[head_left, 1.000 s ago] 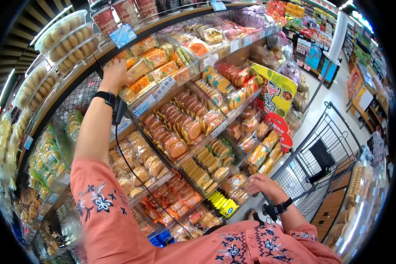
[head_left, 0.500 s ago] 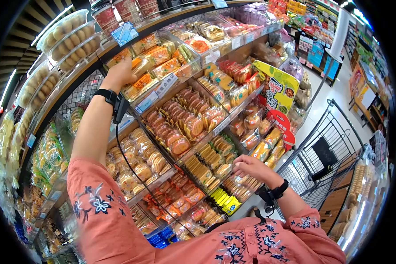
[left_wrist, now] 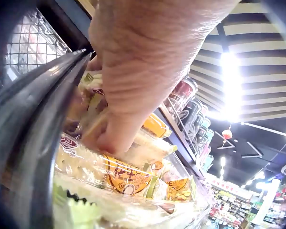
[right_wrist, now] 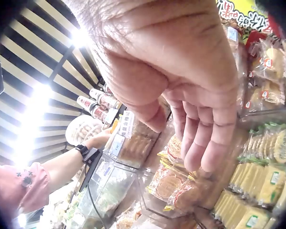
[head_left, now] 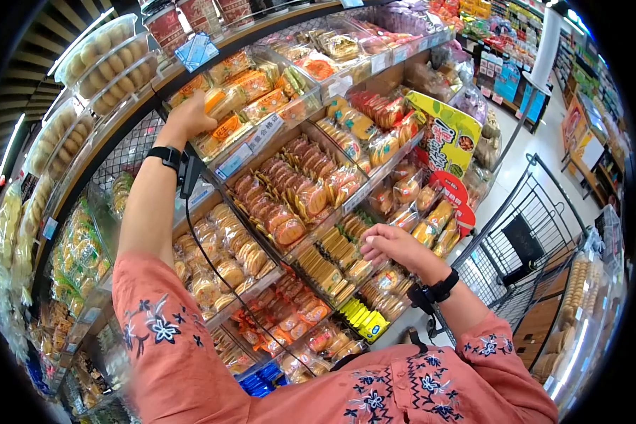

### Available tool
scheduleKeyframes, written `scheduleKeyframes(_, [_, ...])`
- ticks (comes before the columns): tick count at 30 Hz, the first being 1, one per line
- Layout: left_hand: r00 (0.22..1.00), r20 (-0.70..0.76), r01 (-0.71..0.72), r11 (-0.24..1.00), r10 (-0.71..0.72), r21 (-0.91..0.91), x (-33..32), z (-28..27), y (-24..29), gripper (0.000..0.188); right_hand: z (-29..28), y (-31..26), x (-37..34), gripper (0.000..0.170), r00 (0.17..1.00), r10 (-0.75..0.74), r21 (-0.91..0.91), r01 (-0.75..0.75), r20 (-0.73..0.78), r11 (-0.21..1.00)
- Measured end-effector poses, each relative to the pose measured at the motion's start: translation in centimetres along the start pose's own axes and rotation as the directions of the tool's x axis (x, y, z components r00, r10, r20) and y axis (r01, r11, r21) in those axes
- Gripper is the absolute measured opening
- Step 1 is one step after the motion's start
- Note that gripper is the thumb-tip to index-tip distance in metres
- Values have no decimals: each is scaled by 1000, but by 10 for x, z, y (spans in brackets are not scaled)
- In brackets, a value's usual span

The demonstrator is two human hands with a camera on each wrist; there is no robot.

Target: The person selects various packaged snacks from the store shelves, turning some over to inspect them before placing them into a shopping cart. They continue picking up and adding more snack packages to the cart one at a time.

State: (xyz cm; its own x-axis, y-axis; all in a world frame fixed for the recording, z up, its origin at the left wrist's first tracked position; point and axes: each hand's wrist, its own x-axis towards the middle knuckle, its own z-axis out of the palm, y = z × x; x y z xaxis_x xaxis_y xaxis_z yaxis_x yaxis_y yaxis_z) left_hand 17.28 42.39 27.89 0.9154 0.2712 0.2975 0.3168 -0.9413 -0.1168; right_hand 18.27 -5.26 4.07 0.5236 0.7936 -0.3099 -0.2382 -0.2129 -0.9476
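In the head view, my left hand (head_left: 189, 119) reaches into the upper clear bin (head_left: 300, 112) of wrapped pastries with orange labels. Its thumb (left_wrist: 115, 138) lies against the wrapped pastries (left_wrist: 128, 179) in the left wrist view. The other fingertips are hidden among the packets, so I cannot tell whether they grip one. My right hand (head_left: 396, 247) hovers in front of the lower bins, near the stacked wafer-like biscuits (head_left: 323, 274). Its fingers (right_wrist: 217, 129) bend loosely, with nothing in the palm. Behind them are round wrapped biscuits (right_wrist: 169, 183).
Tiered bins of wrapped biscuits (head_left: 290, 187) fill the shelf ahead. A black wire shopping cart (head_left: 523, 240) stands at the right. Yellow and red signs (head_left: 445, 134) stick out from the shelf's end. Clear tubs of round cookies (head_left: 109, 63) are stacked at upper left.
My right hand has risen and moved left, from beside the cart to in front of the wafer bins. The left hand stays at the upper bin, shifted slightly down and right.
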Motion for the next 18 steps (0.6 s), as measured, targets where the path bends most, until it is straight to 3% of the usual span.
scheduleKeyframes(2, [993,-114,-18,1000,16,-18,-7,-3,1,54,1,-2,1,32,1000,-2,25,2,5,1000])
scheduleKeyframes(5, [985,-166,22,984,-52,-176,-19,-32,15,52,1,-6,-1,31,999,-32,61,32,-10,998])
scheduleKeyframes(8, [972,-231,-62,920,-32,-387,-27,-49,19,61,0,-13,0,34,992,-119,160,122,-30,979])
scheduleKeyframes(12, [987,-142,-154,678,74,-718,-50,-77,59,61,2,-31,5,43,959,-281,222,282,-36,933])
scheduleKeyframes(13, [993,-97,-119,540,70,-833,-66,-82,86,61,4,-38,3,48,940,-338,263,339,-52,903])
scheduleKeyframes(16, [956,130,11,411,264,-912,-95,-75,143,69,6,-49,-2,60,865,-479,422,493,-147,761])
scheduleKeyframes(18, [935,195,93,326,297,-941,-121,-51,197,68,4,-50,-8,63,871,-462,531,475,-168,702])
